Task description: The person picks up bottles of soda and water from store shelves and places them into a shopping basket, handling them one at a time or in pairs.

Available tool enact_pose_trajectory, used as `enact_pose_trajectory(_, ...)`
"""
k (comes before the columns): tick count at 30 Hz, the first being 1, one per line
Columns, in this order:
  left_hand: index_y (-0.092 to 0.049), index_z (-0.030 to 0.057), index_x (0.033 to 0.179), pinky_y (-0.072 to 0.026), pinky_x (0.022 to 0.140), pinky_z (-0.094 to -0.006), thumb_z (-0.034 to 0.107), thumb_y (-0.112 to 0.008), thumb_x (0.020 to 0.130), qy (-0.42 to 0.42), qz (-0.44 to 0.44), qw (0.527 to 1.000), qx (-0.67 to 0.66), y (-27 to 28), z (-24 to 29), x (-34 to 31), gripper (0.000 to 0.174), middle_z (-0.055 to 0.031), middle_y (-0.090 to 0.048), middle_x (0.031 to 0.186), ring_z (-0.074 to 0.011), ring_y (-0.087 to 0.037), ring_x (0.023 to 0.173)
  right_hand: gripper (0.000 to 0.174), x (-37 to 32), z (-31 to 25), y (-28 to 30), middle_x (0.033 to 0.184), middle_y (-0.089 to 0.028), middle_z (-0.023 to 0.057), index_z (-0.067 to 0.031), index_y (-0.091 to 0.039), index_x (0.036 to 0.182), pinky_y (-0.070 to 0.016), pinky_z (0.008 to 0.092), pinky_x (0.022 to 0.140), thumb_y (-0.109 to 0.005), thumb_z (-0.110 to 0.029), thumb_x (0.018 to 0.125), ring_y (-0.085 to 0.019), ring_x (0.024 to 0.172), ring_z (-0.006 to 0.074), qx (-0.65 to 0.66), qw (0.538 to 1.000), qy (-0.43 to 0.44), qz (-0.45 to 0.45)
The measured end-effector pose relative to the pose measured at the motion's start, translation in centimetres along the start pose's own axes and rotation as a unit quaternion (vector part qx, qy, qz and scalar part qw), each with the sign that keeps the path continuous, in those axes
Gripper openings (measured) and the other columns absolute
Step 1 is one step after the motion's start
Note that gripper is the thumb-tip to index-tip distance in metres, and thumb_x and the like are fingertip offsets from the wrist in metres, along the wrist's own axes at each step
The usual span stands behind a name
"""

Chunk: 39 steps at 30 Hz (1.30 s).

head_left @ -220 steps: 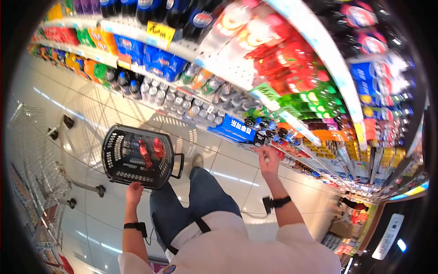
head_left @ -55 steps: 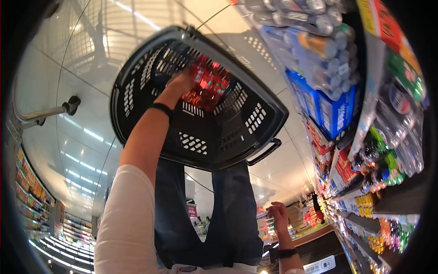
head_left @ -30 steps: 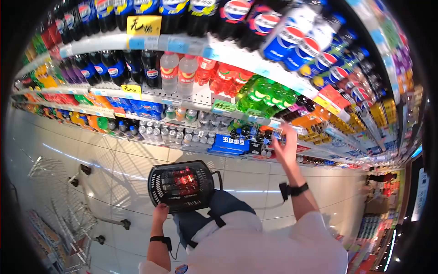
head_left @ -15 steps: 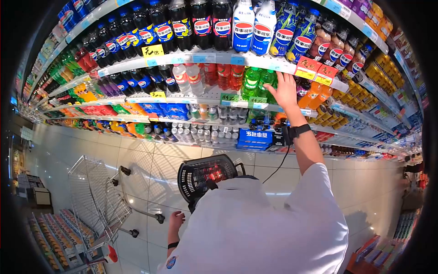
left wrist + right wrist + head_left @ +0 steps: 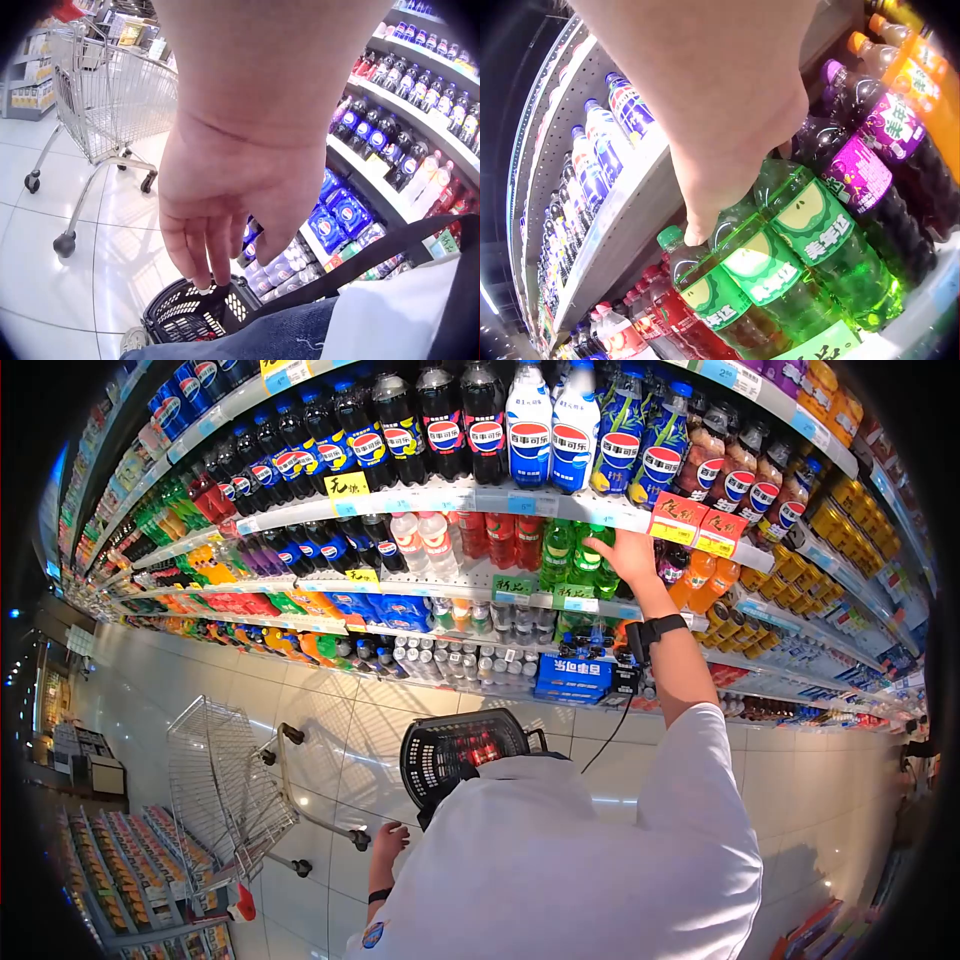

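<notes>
My right hand [image 5: 632,560] reaches under a shelf lip into a row of green soda bottles [image 5: 558,555]. In the right wrist view, this hand [image 5: 727,161] covers the caps of the middle and right bottles. Its thumb [image 5: 698,225] bends down beside the neck of the middle green soda bottle [image 5: 761,262], gripping it; the other fingers are hidden behind. My left hand [image 5: 390,840] hangs loose at my side, holding nothing, its fingers [image 5: 196,251] slightly bent. A black shopping basket [image 5: 412,755] with red bottles [image 5: 476,748] inside stands before my legs.
Purple-capped bottles [image 5: 866,169] and orange bottles [image 5: 712,582] flank the green ones on the right, red bottles [image 5: 502,540] on the left. A shelf edge [image 5: 480,500] with cola bottles [image 5: 440,435] runs above. A wire shopping cart [image 5: 220,770] stands to the left.
My left hand was inside the basket, then at its rim, and now hangs away from it. My right hand has risen from low by the shelves onto the green soda bottles.
</notes>
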<state>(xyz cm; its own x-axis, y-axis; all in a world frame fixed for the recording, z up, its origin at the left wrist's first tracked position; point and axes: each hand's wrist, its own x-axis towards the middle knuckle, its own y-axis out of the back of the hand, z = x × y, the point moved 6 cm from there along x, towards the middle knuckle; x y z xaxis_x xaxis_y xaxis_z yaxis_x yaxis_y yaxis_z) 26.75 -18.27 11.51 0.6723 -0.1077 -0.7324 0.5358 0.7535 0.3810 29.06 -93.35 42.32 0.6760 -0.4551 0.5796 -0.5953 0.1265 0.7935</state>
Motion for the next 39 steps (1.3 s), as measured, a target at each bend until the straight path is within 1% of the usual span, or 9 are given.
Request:
enact_pose_trajectory(7, -0.055, -0.0024, 0.122, -0.0508, 0.058, -0.0295, 0.018, -0.064, 0.085, 0.022, -0.008, 0.999, -0.039, -0.5, -2.7, 1.4, 0.043, -0.0112, -0.070, 0.086, -0.0188, -0.066, 0.067, 0.070, 1.2, 0.3, 0.6, 0.128, -0.056, 0.0166, -0.0116, -0.052, 0.131, -0.0420, 0.0451, 0.097, -0.069, -0.054, 0.077, -0.052, 0.116, 0.0366, 0.046, 0.997, -0.031, -0.062)
enact_pose_trajectory(9, -0.056, -0.0023, 0.122, -0.0505, 0.057, -0.0291, 0.018, -0.064, 0.085, 0.020, -0.016, 0.999, -0.032, -0.7, -2.3, 1.0, 0.043, -0.0113, -0.070, 0.085, -0.0181, -0.066, 0.066, 0.069, 1.6, -0.3, 1.4, 0.127, -0.056, 0.0163, -0.0123, -0.052, 0.130, -0.0439, 0.0439, 0.095, -0.069, -0.053, 0.077, -0.053, 0.115, 0.0360, 0.029, 0.999, 0.033, 0.004)
enact_pose_trajectory(19, -0.057, -0.0020, 0.121, -0.0511, 0.059, -0.0291, 0.020, -0.064, 0.084, 0.015, -0.017, 0.999, 0.037, -2.2, 3.1, -1.1, 0.044, -0.0111, -0.070, 0.086, -0.0175, -0.066, 0.068, 0.062, 2.6, -0.3, 1.5, 0.117, -0.060, 0.0163, -0.0090, -0.056, 0.122, -0.0456, 0.0437, 0.091, -0.071, -0.048, 0.077, -0.057, 0.106, 0.0370, 0.070, 0.989, 0.128, -0.011)
enact_pose_trajectory(23, -0.058, -0.0012, 0.119, -0.0514, 0.061, -0.0297, 0.021, -0.065, 0.085, 0.009, -0.027, 0.998, 0.060, -2.4, 4.0, -0.6, 0.041, -0.0106, -0.070, 0.087, -0.0171, -0.066, 0.070, 0.053, 2.0, -0.5, 2.2, 0.094, -0.063, 0.0159, -0.0043, -0.061, 0.105, -0.0472, 0.0434, 0.077, -0.074, -0.047, 0.076, -0.060, 0.087, 0.0343, 0.135, 0.988, 0.044, -0.065)
enact_pose_trajectory(25, -0.059, -0.0009, 0.118, -0.0513, 0.061, -0.0298, 0.021, -0.065, 0.085, 0.004, -0.032, 0.998, 0.062, -2.5, 4.6, -0.3, 0.040, -0.0105, -0.070, 0.088, -0.0170, -0.066, 0.071, 0.047, 1.4, 0.6, 0.2, 0.076, -0.062, 0.0138, -0.0019, -0.062, 0.088, -0.0479, 0.0427, 0.068, -0.074, -0.046, 0.076, -0.061, 0.072, 0.0313, 0.078, 0.966, -0.076, -0.235)
enact_pose_trajectory(26, -0.059, -0.0008, 0.118, -0.0513, 0.061, -0.0298, 0.021, -0.065, 0.085, 0.010, -0.033, 0.997, 0.070, -2.5, 4.9, -0.3, 0.040, -0.0105, -0.070, 0.088, -0.0169, -0.066, 0.070, 0.048, 1.1, 1.0, -0.1, 0.063, -0.058, 0.0131, -0.0005, -0.060, 0.077, -0.0472, 0.0426, 0.061, -0.072, -0.046, 0.078, -0.059, 0.062, 0.0309, 0.083, 0.980, -0.032, -0.178)
enact_pose_trajectory(34, -0.059, -0.0003, 0.117, -0.0515, 0.061, -0.0298, 0.020, -0.065, 0.085, 0.006, -0.045, 0.993, 0.111, -2.8, 8.2, -1.3, 0.039, -0.0105, -0.070, 0.087, -0.0170, -0.066, 0.069, 0.047, 0.5, 0.4, 0.1, 0.065, -0.060, 0.0158, -0.0016, -0.066, 0.083, -0.0463, 0.0422, 0.060, -0.069, -0.048, 0.081, -0.058, 0.063, 0.0357, 0.068, 0.989, -0.002, -0.132)
enact_pose_trajectory(36, -0.059, -0.0006, 0.117, -0.0519, 0.061, -0.0298, 0.019, -0.065, 0.085, -0.015, -0.050, 0.990, 0.134, -2.9, 8.2, -0.9, 0.038, -0.0111, -0.070, 0.087, -0.0170, -0.066, 0.069, 0.045, 0.1, -0.3, 1.1, 0.064, -0.059, 0.0153, -0.0030, -0.068, 0.090, -0.0474, 0.0423, 0.060, -0.070, -0.047, 0.080, -0.059, 0.062, 0.0347, 0.048, 0.997, 0.029, -0.060)
enact_pose_trajectory(39, -0.059, -0.0010, 0.117, -0.0523, 0.062, -0.0298, 0.019, -0.065, 0.086, -0.022, -0.059, 0.989, 0.135, -3.3, 8.3, -0.7, 0.038, -0.0116, -0.071, 0.088, -0.0172, -0.066, 0.069, 0.044, -0.2, -0.8, 1.7, 0.063, -0.059, 0.0144, -0.0051, -0.069, 0.100, -0.0484, 0.0417, 0.059, -0.072, -0.044, 0.079, -0.060, 0.061, 0.0331, 0.050, 0.996, 0.009, -0.076)
